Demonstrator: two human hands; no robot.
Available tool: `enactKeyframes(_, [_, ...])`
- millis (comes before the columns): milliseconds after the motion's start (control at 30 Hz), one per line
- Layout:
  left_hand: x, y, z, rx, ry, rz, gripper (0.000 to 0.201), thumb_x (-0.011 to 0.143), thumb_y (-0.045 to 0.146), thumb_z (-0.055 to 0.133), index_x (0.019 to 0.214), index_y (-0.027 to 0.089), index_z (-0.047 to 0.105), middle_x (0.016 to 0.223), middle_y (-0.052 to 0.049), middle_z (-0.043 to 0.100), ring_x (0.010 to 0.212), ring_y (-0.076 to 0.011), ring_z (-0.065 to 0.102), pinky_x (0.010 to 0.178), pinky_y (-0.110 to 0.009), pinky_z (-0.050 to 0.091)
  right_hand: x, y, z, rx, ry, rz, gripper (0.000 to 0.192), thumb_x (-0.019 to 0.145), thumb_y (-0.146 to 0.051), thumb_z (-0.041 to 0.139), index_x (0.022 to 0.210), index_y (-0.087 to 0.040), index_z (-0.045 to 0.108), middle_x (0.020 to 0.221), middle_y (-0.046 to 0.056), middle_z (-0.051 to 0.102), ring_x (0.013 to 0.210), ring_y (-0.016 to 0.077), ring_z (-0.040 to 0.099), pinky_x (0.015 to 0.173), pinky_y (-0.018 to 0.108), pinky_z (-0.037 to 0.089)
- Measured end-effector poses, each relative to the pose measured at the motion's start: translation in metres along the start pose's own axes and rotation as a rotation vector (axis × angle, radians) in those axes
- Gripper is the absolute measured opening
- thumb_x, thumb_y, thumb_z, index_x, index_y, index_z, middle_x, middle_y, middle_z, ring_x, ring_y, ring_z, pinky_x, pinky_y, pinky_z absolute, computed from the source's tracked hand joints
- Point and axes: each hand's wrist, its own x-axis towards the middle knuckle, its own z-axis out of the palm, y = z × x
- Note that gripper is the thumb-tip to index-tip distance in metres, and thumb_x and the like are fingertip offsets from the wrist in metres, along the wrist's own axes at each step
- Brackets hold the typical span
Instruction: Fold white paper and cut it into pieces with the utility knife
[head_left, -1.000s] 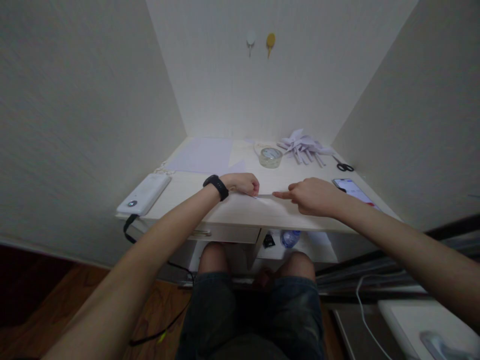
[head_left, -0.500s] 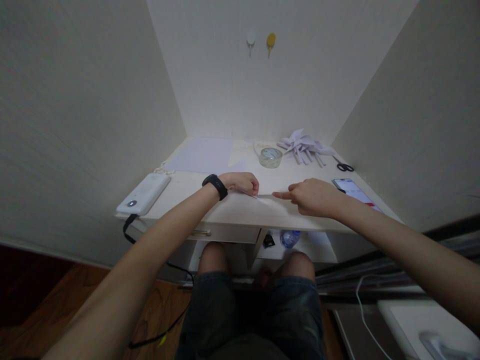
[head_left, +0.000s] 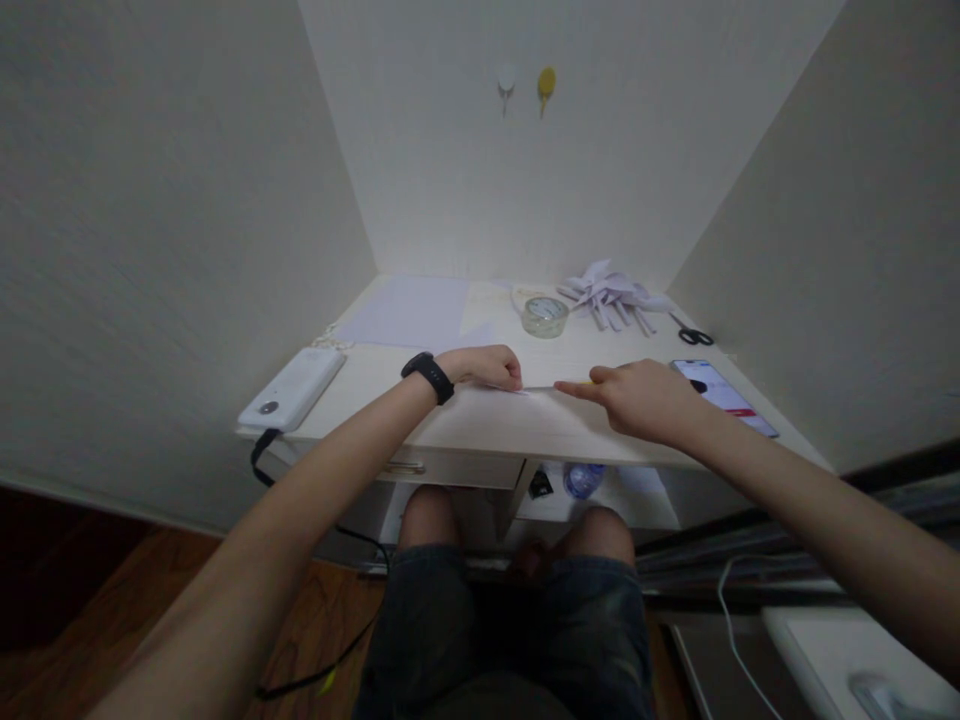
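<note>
My left hand (head_left: 486,366) is curled, its grip pinning the white paper sheet (head_left: 541,387) at counter (head_left: 480,425) centre. My right hand (head_left: 641,398) at 3 o'clock of it presses the sheet, forefinger extended. Tape roll (head_left: 544,315) at 12 o'clock, phone (head_left: 724,385) further right.

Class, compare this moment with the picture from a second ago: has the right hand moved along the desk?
Yes, slightly. The right hand has slid right: its fingertip now lies further from the left hand and nearer the phone, though the camera also shifted a little.
</note>
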Motion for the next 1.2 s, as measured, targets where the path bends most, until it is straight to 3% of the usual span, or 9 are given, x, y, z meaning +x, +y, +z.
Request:
enactKeyframes(233, [0.002,0.001,0.004,0.14,0.066,0.074,0.026,0.073,0.027,0.065,0.09,0.011,0.076,0.084,-0.008,0.074,0.073,-0.0161,0.06,0.068,-0.026,0.043,-0.009,-0.011,0.003,-0.08,0.005,0.061,0.06,0.094,-0.017,0.046,0.151,-0.036,0.041,0.098,0.012,0.071,0.074,0.0212,0.065,0.055,0.027,0.03])
enactKeyframes(433, [0.003,0.006,0.015,0.246,0.2,0.091,0.027,0.079,0.024,0.062,0.095,0.011,0.079,0.089,-0.011,0.076,0.077,-0.018,0.063,0.07,-0.027,0.042,-0.012,-0.018,0.007,-0.1,-0.001,0.107,0.063,0.094,-0.015,0.044,0.154,-0.031,0.035,0.097,0.012,0.073,0.079,0.0261,0.068,0.058,0.03,0.037])
enactKeyframes(633, [-0.001,0.012,0.022,0.269,0.309,0.087,0.025,0.081,0.022,0.061,0.094,0.012,0.08,0.082,-0.009,0.076,0.071,-0.0165,0.061,0.066,-0.026,0.039,-0.015,-0.023,0.007,-0.095,0.003,0.146,0.055,0.092,-0.015,0.045,0.147,-0.021,0.044,0.099,0.017,0.073,0.082,0.0265,0.07,0.058,0.029,0.039])
enactKeyframes(800, [-0.002,0.018,0.024,0.3,0.389,0.088,0.026,0.082,0.024,0.06,0.092,0.012,0.081,0.074,-0.008,0.074,0.068,-0.0165,0.058,0.063,-0.027,0.036,-0.017,-0.026,0.011,-0.066,0.008,0.212,0.062,0.09,-0.014,0.046,0.151,-0.022,0.039,0.101,0.017,0.073,0.075,0.0257,0.071,0.057,0.029,0.04])
enactKeyframes(1200, [-0.005,0.026,0.026,0.297,0.375,0.075,0.024,0.077,0.019,0.062,0.089,0.012,0.081,0.074,-0.009,0.074,0.068,-0.0174,0.059,0.063,-0.028,0.036,-0.018,-0.039,0.012,-0.016,-0.022,0.226,0.06,0.088,-0.017,0.051,0.147,-0.009,0.042,0.089,0.019,0.076,0.074,0.0277,0.072,0.056,0.03,0.043])
